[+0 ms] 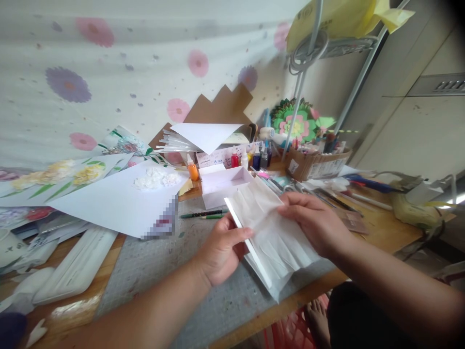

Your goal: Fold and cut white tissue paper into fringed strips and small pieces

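My left hand (221, 249) and my right hand (314, 220) together hold a sheet of thin white tissue paper (271, 232) over the grey cutting mat (163, 271). A white stick (247, 240) lies along the paper's left edge, pinched under my left thumb. The fingers of my right hand press on the paper's upper right part. The paper is creased into several folds and hangs a little past the table's front edge.
A small open white box (225, 184) stands behind the paper, beside green pens (203, 214). A large white sheet (119, 198) bears white scraps. Small colour bottles (250, 159), a cardboard box of craft tools (316, 162) and a white tray (78, 266) surround the mat.
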A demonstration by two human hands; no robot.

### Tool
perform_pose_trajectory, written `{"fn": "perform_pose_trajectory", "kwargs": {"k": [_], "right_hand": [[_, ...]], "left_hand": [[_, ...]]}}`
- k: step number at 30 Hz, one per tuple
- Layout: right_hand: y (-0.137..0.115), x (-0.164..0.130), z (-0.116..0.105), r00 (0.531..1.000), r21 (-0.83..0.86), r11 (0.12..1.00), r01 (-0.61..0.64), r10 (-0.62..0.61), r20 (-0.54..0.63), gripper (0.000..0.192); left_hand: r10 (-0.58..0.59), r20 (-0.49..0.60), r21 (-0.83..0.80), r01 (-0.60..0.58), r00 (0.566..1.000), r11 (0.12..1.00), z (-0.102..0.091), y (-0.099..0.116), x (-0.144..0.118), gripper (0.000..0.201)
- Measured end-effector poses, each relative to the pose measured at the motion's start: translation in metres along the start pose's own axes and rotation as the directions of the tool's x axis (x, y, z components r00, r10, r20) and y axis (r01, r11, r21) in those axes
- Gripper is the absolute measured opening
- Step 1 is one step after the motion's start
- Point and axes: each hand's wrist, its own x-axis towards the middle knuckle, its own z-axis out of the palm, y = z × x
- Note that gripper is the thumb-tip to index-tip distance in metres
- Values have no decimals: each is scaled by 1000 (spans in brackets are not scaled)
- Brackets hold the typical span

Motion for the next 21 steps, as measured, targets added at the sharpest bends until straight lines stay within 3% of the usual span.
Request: {"fn": "perform_pose_trajectory", "kwargs": {"k": [10, 17, 21], "right_hand": [[-1, 0, -11, 987, -3, 1000, 11, -11, -161, 20], [-2, -1, -9, 978, -76, 997, 23, -38, -207, 19], [-2, 2, -13, 965, -141, 988, 59, -93, -246, 18]], "left_hand": [[32, -81, -140, -43, 996, 989, -3, 3, 6, 31], [51, -187, 28, -46, 981, 999, 2, 0, 3, 45], [45, -169, 38, -39, 985, 999, 1, 2, 3, 43]]}}
